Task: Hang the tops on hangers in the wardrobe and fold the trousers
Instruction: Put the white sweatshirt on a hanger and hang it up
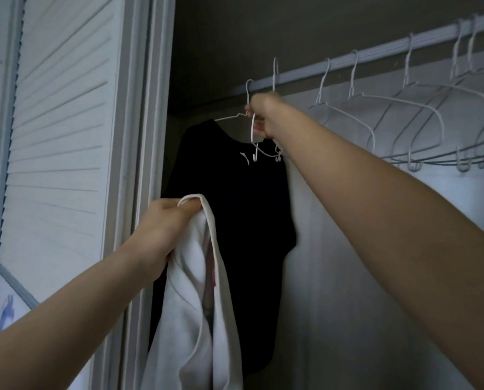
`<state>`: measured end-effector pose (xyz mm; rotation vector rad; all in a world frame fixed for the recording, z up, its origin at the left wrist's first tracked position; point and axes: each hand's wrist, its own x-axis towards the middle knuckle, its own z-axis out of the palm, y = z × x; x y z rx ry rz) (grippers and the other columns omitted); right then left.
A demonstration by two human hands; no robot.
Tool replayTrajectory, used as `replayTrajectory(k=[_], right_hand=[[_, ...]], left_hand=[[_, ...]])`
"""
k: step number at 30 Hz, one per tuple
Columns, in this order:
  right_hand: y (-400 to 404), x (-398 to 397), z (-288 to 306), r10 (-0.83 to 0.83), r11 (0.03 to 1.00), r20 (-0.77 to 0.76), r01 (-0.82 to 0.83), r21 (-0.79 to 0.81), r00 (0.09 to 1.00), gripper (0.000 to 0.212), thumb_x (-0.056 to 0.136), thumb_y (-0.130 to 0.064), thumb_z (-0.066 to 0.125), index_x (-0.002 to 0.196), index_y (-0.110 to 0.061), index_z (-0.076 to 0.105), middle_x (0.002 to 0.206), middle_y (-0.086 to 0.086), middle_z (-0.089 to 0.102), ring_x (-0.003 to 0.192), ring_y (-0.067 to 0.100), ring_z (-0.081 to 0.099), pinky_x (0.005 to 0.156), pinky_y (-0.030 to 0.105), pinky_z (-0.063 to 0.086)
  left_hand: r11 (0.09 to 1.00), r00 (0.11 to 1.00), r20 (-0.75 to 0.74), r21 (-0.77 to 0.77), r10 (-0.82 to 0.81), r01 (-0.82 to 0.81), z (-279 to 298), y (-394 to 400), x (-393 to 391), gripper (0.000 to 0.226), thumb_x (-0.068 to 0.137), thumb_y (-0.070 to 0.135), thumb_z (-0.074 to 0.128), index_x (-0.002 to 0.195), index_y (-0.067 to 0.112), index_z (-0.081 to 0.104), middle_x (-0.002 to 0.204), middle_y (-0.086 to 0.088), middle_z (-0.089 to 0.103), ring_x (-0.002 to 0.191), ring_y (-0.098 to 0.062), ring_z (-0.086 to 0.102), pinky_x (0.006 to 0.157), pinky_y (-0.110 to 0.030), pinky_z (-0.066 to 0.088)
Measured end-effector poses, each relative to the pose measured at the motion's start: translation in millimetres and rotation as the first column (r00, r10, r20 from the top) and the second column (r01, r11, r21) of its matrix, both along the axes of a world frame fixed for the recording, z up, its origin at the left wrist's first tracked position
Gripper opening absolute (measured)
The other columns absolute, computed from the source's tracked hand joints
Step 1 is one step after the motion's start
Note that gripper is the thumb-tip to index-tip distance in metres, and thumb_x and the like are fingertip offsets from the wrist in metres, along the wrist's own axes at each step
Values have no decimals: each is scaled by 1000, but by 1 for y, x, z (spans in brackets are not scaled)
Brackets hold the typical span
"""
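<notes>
A black top [229, 220] hangs on a white wire hanger at the left end of the wardrobe rail [376, 53]. My right hand [266, 115] is raised just under the rail and grips a second white wire hanger [274, 71], whose hook sticks up above my fist. Lower left, my left hand [162, 232] grips a white top [196, 305] by its neck edge. The white top hangs down in front of the black one, with a pink mark showing inside it.
Several bare white wire hangers [404, 108] hang along the rail to the right. A white louvred door [58, 122] and its frame [148, 136] stand at the left. The wardrobe's pale back wall [347, 277] fills the lower right.
</notes>
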<state>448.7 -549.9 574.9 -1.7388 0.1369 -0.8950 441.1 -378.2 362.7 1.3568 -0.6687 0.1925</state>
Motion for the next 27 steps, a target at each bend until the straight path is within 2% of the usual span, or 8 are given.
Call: replayTrajectory(k=[3,5,8,11,14,19,23,27], right_hand=[[2,-10,8,12,998,-27,-13,-53,1000,28,97,-17,35,85,-17,60,77,-1,52,63,12,45,53,23,39],[0,-18,10,26,996,-18,-28,-86,999,33,98,-18,32,78,-17,58,72,-2,51,62,12,45,56,24,41],[-6,-27,3,48,992,-17,-50,-115,999,31,97,-12,33,79,-16,58,69,-2,50,60,11,44,60,23,41],[-18,-38,-6,89,985,-91,-101,-140,992,27,91,-8,37,90,-15,63,72,-2,51,63,12,49,68,27,42],[-31,-51,-12,125,972,-196,-159,-171,973,27,87,-10,39,87,-17,65,79,-4,54,75,12,55,87,42,42],[-50,-68,-23,141,961,-236,-190,-199,961,32,85,-10,38,92,-18,68,90,-6,61,96,16,59,100,61,34],[-52,-85,-47,145,952,-250,-204,-228,957,32,81,-8,39,89,-19,69,91,-5,62,91,14,59,102,54,38],[-39,-111,-96,253,940,-19,-250,-231,967,31,78,3,45,85,-14,70,81,0,64,81,15,62,87,38,53]], left_hand=[[999,999,0,9,-40,40,0,4,5,28,94,26,61,81,5,75,86,-17,75,80,-28,73,76,-38,56],[999,999,0,14,-47,47,1,5,5,28,94,27,61,79,8,76,85,-16,75,78,-27,73,72,-36,57],[999,999,-4,14,-40,40,2,7,1,31,94,26,60,74,9,76,80,-14,75,72,-23,73,59,-28,59],[1000,1000,-21,23,-16,17,2,8,-3,30,94,27,60,78,8,75,78,-14,75,69,-23,73,57,-27,59],[999,1000,-25,38,12,-11,2,9,-4,32,94,30,60,76,9,75,77,-13,75,71,-24,73,64,-32,58],[999,999,-8,34,35,-35,0,12,-6,30,93,33,60,70,24,77,74,-8,75,68,-19,73,58,-28,54],[997,998,-17,34,68,-67,-1,14,-8,30,91,34,62,67,24,77,71,-8,74,64,-19,73,52,-25,53],[997,997,-50,46,66,-64,-2,16,-15,33,91,33,63,67,13,76,69,-6,74,63,-18,72,55,-26,52]])
